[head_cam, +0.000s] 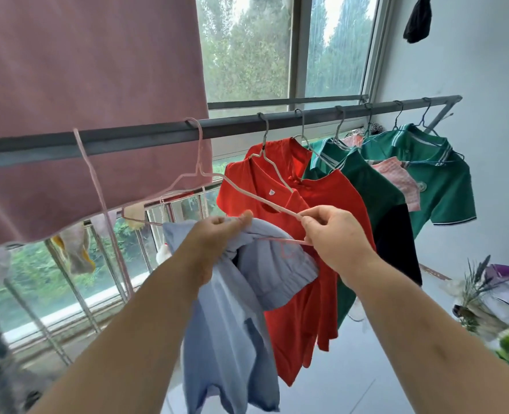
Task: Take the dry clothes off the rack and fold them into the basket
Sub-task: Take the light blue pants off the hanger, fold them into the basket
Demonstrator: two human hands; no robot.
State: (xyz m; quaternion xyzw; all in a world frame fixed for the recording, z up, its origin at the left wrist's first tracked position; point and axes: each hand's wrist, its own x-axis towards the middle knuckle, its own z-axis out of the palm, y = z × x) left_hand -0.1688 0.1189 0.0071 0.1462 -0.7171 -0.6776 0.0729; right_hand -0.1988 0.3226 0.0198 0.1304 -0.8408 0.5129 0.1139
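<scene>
A light blue garment [232, 318] hangs bunched below a pink wire hanger [199, 171] that is hooked on the grey rack bar [127, 135]. My left hand [217, 237] grips the gathered top of the blue garment. My right hand [334, 231] pinches the right end of the pink hanger. Further right on the bar hang a red shirt [292, 234], a dark green shirt [366, 186], a pink checked piece [402, 180] and a green polo shirt [438, 186], each on a hanger. No basket is in view.
A large dusty-pink sheet [83, 100] drapes over the bar at the left. A second pink hanger [98, 186] hangs empty beside it. Window bars [77, 294] and small items lie behind. A plant [480, 294] stands at the lower right, a dark cloth [419, 19] high on the wall.
</scene>
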